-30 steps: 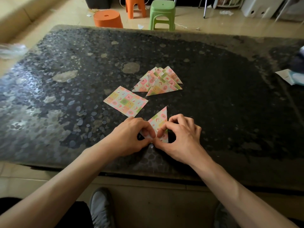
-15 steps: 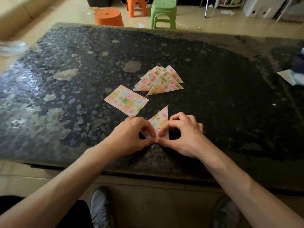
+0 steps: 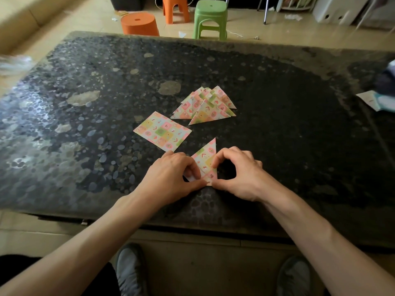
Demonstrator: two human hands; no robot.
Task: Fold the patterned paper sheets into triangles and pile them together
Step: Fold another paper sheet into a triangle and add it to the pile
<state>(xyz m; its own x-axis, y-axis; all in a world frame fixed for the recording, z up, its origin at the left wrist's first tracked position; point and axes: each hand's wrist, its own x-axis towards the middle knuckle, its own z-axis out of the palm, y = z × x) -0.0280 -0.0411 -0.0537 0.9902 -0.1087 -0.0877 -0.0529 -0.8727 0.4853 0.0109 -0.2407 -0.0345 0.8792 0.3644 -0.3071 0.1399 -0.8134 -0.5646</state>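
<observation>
Just below the middle of the frame, near the front edge of the dark pebbled table (image 3: 85, 129), the person is working a half-folded sheet (image 3: 206, 155). The left hand (image 3: 171, 176) is pinching the sheet's lower left part between curled thumb and forefinger, and a pale flap is showing under that hand. The right hand (image 3: 237, 174) is curling around the sheet's right edge, with the forefinger tip pressing on the crease and the thumb meeting the bottom corner. So both hands are gripping the same piece, and their thumbs are nearly touching at its lowest point.

The sheet is lying with its long axis running from that bottom corner up to a sharp tip pointing toward the top of the frame. Straight along that line, a little apart from the tip, the pile of finished triangles (image 3: 205, 106) is sitting fanned out at the centre. Neither hand is clearly nearer it, though I would guess the right has the freer path.

The flat unfolded sheet (image 3: 162, 131) is lying up and to the left, its near corner just beside the left hand's knuckles, so that hand looks better placed to take it. The fold looks to me nearly done.
</observation>
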